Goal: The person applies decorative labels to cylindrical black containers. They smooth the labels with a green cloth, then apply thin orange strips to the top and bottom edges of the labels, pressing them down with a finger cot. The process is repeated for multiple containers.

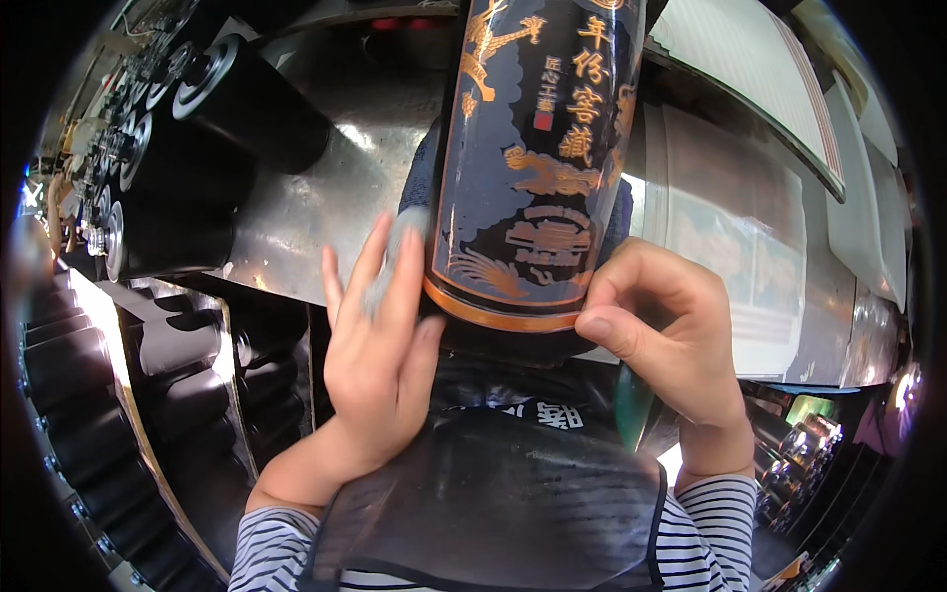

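Note:
A large glossy dark bottle (543,187) with gold and orange pictures and lettering lies lengthwise before me, its orange-rimmed end toward my body. Its far end is cut off by the picture's top edge. Dark blue cloth (419,178) shows beneath it on both sides. My left hand (380,345) is beside the bottle's left wall, fingers stretched and slightly blurred, with a soft grey cloth or pad (397,252) held between and under them. At the lower right corner of the bottle, my right hand (671,331) pinches thumb and forefinger together against the rim; whatever lies between the tips is too small to make out.
Several plain black bottles (261,113) stand at the left on the metal table (306,222). More black cylinders fill a divided crate (128,395) at lower left. Printed sheets (735,227) lie to the right, below a white striped stack (755,74). A dark apron (493,493) covers my front.

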`<state>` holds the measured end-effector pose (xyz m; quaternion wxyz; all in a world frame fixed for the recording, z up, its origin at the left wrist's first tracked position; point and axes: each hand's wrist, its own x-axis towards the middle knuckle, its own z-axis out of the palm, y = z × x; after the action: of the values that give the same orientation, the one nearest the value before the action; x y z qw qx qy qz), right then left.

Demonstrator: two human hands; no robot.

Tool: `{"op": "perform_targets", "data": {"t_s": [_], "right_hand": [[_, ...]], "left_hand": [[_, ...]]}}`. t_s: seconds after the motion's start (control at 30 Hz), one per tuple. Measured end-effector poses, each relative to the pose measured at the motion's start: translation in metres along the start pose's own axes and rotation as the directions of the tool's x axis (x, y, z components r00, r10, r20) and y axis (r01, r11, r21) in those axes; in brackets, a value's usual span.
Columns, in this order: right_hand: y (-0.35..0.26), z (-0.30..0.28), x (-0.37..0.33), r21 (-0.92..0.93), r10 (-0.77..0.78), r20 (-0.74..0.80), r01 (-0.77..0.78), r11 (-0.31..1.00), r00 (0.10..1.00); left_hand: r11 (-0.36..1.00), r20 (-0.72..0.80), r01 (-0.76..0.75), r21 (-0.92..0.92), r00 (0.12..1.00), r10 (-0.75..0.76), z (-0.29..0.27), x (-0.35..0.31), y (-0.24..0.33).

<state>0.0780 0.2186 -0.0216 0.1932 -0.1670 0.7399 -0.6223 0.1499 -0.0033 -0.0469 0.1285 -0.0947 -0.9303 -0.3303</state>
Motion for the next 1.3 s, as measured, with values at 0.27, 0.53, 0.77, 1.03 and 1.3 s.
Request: {"op": "perform_targets", "data": {"t_s": [0.27,0.53,0.77,1.03,1.3], "right_hand": [[0.007,-0.004,0.000,0.014,0.005,0.021,-0.005,1.000,1.000],[0.003,-0.005,-0.007,-0.021,-0.003,-0.040,0.003,1.000,0.999],[-0.003,0.002,0.000,-0.010,-0.015,-0.013,0.015,1.000,1.000],[-0.002,-0.001,-0.002,0.085,0.041,-0.003,-0.041,0.996,0.999],[-0.002,-0.006,-0.010,0.031,0.046,-0.025,-0.045,0.998,0.999]], "left_hand": [[0.746,0.265,-0.447,0.494,0.894,0.361,-0.009,-0.010,0.018],[0.871,-0.023,-0.352,0.342,0.924,0.383,0.012,0.027,0.018],[0.997,0.075,-0.054,0.062,0.996,0.050,0.002,0.009,-0.009],[0.756,0.181,-0.443,0.482,0.895,0.408,-0.004,-0.008,0.019],[0.822,0.049,-0.477,0.310,0.872,0.488,0.008,0.028,0.013]]}}
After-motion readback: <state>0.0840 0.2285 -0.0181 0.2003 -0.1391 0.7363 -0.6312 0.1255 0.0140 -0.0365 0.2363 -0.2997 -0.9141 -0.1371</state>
